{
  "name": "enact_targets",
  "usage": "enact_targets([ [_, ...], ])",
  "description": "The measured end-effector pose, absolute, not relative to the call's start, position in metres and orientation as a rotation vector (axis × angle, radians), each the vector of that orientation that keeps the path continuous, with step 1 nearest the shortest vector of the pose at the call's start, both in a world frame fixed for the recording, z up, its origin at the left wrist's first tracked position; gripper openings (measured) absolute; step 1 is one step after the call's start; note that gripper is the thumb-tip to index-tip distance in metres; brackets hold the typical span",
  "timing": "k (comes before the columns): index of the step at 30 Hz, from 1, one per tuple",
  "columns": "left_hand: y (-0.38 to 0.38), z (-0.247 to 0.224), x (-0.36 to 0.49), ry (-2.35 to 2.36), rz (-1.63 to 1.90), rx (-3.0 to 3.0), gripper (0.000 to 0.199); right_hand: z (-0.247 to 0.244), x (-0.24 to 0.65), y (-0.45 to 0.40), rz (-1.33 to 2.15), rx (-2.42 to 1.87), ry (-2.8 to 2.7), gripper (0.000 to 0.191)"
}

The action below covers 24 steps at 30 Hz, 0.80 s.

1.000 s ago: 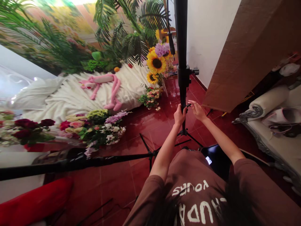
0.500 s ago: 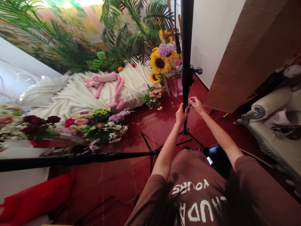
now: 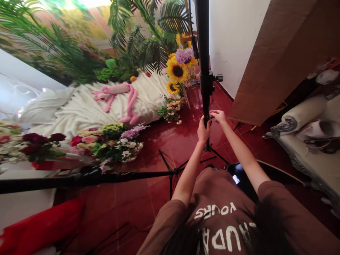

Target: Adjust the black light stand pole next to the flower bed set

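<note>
A black light stand (image 3: 204, 53) rises in front of me, its tripod legs (image 3: 219, 156) spread on the floor. Around its lower pole my left hand (image 3: 203, 131) is closed, thumb and fingers against the tube. My right hand (image 3: 219, 116) pinches a small dark tightening knob (image 3: 211, 117) on the pole's right side; the fingers hide most of it. Higher up, a collar with a larger knob (image 3: 218, 77) sticks out, touched by neither hand. A thin black cable with an inline piece (image 3: 195, 47) hangs behind the pole.
Left of me a second black stand (image 3: 148, 174) reaches across the view. Beyond lie artificial flowers (image 3: 127, 145), a white-draped platform (image 3: 148, 95) with a pink plush toy (image 3: 129, 102), and sunflowers (image 3: 177, 70). At right are a brown panel (image 3: 255, 71) and a cream sofa (image 3: 305, 109).
The view has shifted slightly, so the pole appears a little further left. Both hands stay at the same spot on the stand, with the right fingers slightly turned at the knob.
</note>
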<state>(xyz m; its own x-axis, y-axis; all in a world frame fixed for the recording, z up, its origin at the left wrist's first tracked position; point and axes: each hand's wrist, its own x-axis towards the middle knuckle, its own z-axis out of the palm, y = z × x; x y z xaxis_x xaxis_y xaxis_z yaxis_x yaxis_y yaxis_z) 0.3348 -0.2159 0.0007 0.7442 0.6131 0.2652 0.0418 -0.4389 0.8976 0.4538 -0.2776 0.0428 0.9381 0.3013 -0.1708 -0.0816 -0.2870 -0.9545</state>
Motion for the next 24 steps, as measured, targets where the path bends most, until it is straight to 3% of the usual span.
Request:
enact_targets([
  [6,-0.173,-0.062,0.241,0.628,0.360,2.001,0.037,0.012,0.414,-0.277,0.087,-1.542,0.011,0.029],
  [10,-0.121,-0.114,0.132,1.028,0.061,1.859,0.026,-0.021,0.366,-0.273,0.288,-1.493,0.138,0.023],
  [13,-0.085,-0.127,0.053,1.229,0.023,1.727,0.033,-0.040,0.331,-0.263,0.545,-1.519,0.128,0.021],
  [19,-0.041,-0.079,-0.043,1.653,0.221,1.647,0.063,-0.052,0.272,-0.216,1.030,-1.601,-0.159,0.017],
  [21,-0.036,-0.054,-0.048,1.672,0.471,1.585,0.072,-0.051,0.251,-0.197,1.150,-1.604,-0.261,0.015],
  [24,-0.031,-0.024,-0.038,1.410,0.986,1.541,0.066,-0.048,0.220,-0.170,1.296,-1.588,-0.418,0.013],
])
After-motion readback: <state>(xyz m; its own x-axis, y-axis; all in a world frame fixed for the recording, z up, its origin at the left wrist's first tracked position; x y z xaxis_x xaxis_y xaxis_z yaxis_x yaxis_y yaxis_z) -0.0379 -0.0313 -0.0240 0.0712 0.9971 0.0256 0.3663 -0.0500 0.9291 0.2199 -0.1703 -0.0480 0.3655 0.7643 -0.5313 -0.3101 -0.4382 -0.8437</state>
